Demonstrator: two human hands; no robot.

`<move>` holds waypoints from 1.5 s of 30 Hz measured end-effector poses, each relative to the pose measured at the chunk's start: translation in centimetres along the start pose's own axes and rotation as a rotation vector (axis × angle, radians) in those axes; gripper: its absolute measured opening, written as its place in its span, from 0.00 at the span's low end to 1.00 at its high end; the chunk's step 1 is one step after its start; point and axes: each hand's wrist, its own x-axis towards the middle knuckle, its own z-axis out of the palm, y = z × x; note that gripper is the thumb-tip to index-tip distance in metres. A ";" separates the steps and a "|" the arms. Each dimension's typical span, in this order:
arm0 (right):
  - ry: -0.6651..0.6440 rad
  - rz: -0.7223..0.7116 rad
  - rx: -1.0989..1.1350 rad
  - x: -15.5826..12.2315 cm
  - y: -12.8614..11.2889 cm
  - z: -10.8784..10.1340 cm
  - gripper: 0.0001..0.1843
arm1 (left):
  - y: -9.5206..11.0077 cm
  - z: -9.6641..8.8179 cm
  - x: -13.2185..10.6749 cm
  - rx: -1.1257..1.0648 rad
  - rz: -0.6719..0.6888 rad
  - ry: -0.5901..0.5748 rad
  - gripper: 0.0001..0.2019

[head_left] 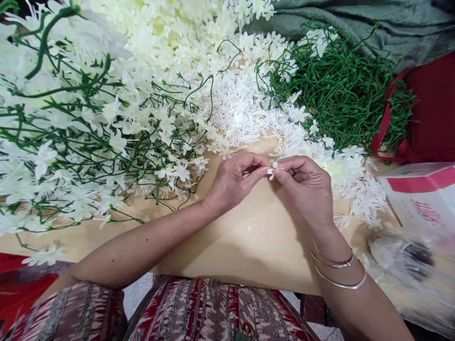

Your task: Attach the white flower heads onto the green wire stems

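Note:
Over the front of the table, my left hand (238, 177) and my right hand (305, 184) meet fingertip to fingertip. Pinched between them is a small white artificial flower (272, 171); both thumbs and forefingers are closed on it. Its stem, if it has one, is hidden by the fingers. Just beyond my hands lies a heap of thin white stamen pieces (241, 113). Loose white petals and stamens (334, 166) spread beside my right hand. Left of my left hand, a large pile of white flowers on green stems (152, 142) covers the tabletop.
Bare green plastic stems (348, 90) are heaped at the back right, against a red bag (432, 109). A white and pink printed bag (423, 199) and a clear plastic bag (408, 270) lie on the right. Grey-green cloth (398, 28) is behind. Pale petals (170, 28) fill the back.

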 end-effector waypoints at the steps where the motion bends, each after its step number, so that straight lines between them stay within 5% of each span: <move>1: 0.005 -0.001 -0.013 0.0 -0.1 0.1 0.08 | -0.1 0.0 0.1 -0.008 0.000 -0.001 0.06; 8: 0.066 -0.062 -0.125 0.3 -1.3 -1.4 0.10 | 0.7 -0.6 0.5 -0.033 0.041 -0.144 0.05; 14: 0.229 -0.218 -0.342 0.8 -1.3 -3.2 0.06 | 1.3 -1.8 0.7 0.335 0.261 -0.418 0.08; 23: 0.064 -0.377 -0.715 0.8 -0.6 -1.9 0.07 | -0.5 -0.6 1.4 0.347 0.199 -0.052 0.03; 29: 0.059 -0.374 -0.765 1.1 0.1 -1.6 0.09 | -0.7 0.4 1.6 0.504 0.221 -0.113 0.04; 35: 0.156 -0.399 -0.755 1.1 -0.1 -2.1 0.07 | -0.3 0.2 1.3 0.348 0.136 0.025 0.03; 40: 0.169 -0.420 -0.761 1.1 -0.1 -2.3 0.07 | -0.5 0.2 1.3 0.537 0.258 -0.123 0.12; 45: 0.133 -0.441 -0.763 1.1 0.3 -2.1 0.07 | -0.7 0.1 1.5 0.554 0.279 -0.153 0.06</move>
